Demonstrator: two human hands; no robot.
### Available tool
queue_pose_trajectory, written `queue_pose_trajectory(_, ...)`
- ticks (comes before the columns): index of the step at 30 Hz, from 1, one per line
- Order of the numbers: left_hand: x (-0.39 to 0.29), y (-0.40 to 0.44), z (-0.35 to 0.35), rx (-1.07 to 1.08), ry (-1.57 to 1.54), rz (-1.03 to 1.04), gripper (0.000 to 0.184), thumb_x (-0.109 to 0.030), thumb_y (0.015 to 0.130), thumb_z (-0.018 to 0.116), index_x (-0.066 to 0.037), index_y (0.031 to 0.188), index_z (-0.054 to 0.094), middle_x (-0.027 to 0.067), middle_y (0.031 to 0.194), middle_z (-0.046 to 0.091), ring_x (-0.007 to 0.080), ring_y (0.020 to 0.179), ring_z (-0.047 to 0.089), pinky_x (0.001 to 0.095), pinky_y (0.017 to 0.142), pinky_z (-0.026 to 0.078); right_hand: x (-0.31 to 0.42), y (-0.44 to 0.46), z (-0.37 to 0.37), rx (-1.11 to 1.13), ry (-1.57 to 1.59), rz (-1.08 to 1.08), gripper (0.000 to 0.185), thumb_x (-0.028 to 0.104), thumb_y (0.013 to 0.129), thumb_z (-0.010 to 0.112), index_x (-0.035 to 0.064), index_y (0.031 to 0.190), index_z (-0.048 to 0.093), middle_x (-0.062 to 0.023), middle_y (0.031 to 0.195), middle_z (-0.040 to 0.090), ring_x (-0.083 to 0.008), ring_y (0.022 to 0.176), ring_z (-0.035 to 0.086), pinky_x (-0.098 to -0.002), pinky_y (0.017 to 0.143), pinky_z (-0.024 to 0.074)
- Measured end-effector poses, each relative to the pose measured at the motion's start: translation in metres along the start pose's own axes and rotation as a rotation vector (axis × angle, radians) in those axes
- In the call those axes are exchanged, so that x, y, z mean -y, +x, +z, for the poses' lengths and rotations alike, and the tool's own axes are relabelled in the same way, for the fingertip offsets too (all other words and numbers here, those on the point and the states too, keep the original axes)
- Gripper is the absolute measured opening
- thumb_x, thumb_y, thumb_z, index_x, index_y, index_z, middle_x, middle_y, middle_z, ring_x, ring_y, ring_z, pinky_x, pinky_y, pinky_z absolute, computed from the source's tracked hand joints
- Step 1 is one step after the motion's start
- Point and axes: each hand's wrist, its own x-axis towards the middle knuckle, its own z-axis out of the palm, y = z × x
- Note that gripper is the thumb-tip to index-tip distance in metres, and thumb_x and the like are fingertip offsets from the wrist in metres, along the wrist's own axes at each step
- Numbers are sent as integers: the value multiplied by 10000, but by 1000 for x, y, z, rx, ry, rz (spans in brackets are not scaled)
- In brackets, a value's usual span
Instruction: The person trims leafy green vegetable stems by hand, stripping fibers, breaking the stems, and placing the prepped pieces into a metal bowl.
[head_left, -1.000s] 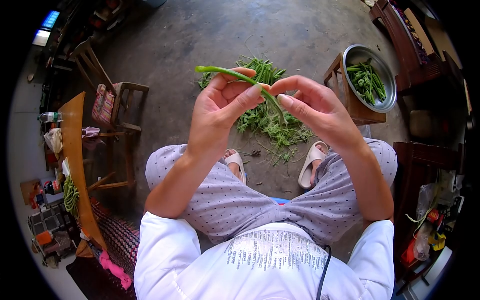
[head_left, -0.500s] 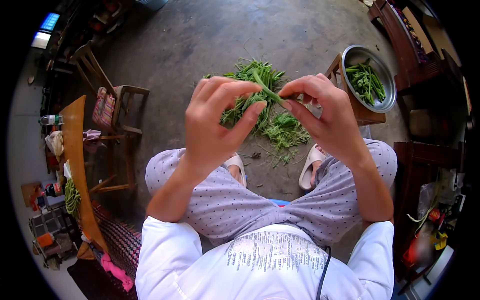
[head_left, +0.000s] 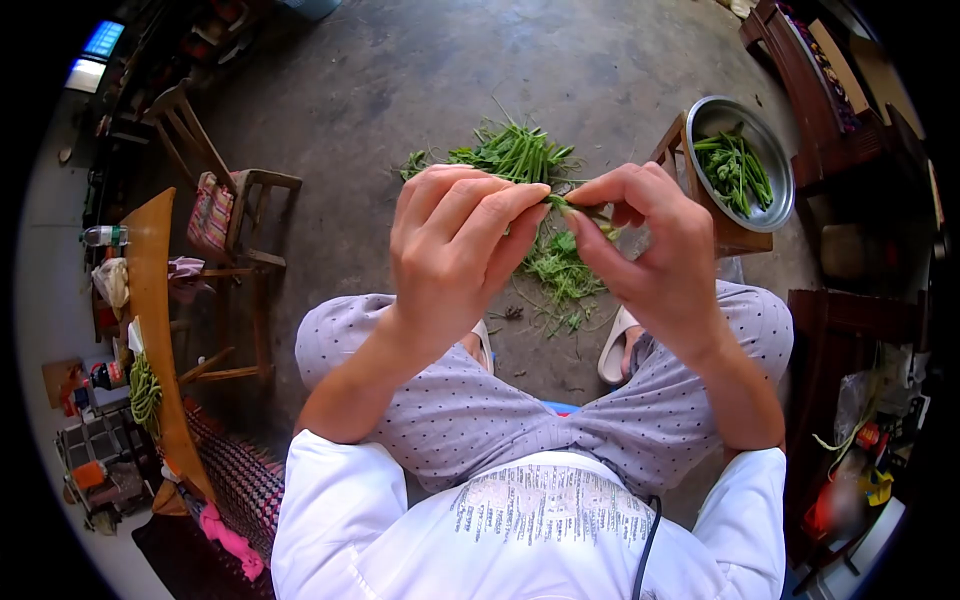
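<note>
Both my hands are raised over the floor and meet at a short green vegetable stem. My left hand pinches its left end between thumb and forefinger. My right hand grips the other end between thumb and fingertips, which partly hide it. Below and beyond them a pile of long green stalks lies on the floor. Nearer my feet is a smaller heap of thin leafy trimmings. To the right, a metal basin holds cut green stems.
The basin rests on a wooden stool. On the left stand a wooden chair and a wooden table, with a bundle of long green beans at the table's edge. Dark wooden furniture is on the right.
My left hand has moved right and closed its thumb and forefinger on the stem, where they were apart before. My right hand has shifted slightly down and keeps its pinch.
</note>
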Motion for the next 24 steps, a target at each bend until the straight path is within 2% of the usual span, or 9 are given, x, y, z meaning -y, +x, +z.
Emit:
queue_pose_trajectory(4,-4,1,4,-107,-21,-27,228,-59,678,764,-86,889,682,32,790,638,203,763,602,338,697,476,5,-2,8,-99,59,78,132,54,732,708,36,835,627,-63,743,622,-194,664,559,-294,576,467)
queue_pose_trajectory(8,-6,6,3,-132,-78,-76,209,-48,701,746,-80,894,675,45,800,634,220,752,605,343,682,473,8,2,5,-124,83,89,134,56,731,710,33,836,630,-69,752,621,-212,710,566,-309,628,467)
queue_pose_trajectory(10,-3,9,1,-70,-81,-81,201,-32,727,720,-76,913,661,61,815,626,238,743,605,352,673,475,2,8,0,-116,-59,-111,154,51,739,702,45,872,625,-69,806,626,-235,773,570,-329,694,453)
queue_pose_trajectory(14,-4,5,1,-26,-124,-139,201,-26,741,704,-78,928,649,73,830,620,250,752,604,357,670,476,2,8,-1,-86,-51,-132,191,-17,739,685,28,917,632,-81,836,611,-218,736,584,-296,680,470)
queue_pose_trajectory(17,-5,5,1,-7,-145,-142,204,-28,740,705,-69,927,635,77,822,607,255,749,597,362,668,472,-3,5,0,-22,-102,-156,201,45,763,681,68,947,605,-72,878,618,-266,819,576,-348,737,435)
queue_pose_trajectory(20,-6,6,1,11,-153,-126,213,-21,736,701,-57,928,614,81,823,590,258,746,586,365,667,467,-2,4,0,-15,-113,-167,183,52,763,686,58,928,607,-85,843,611,-271,792,587,-359,722,451)
queue_pose_trajectory(24,-9,8,0,69,-136,-120,176,6,785,644,-40,944,586,100,859,566,275,778,551,360,680,454,2,5,1,-22,0,-78,169,50,759,690,32,907,611,-100,814,613,-262,736,612,-351,665,493)
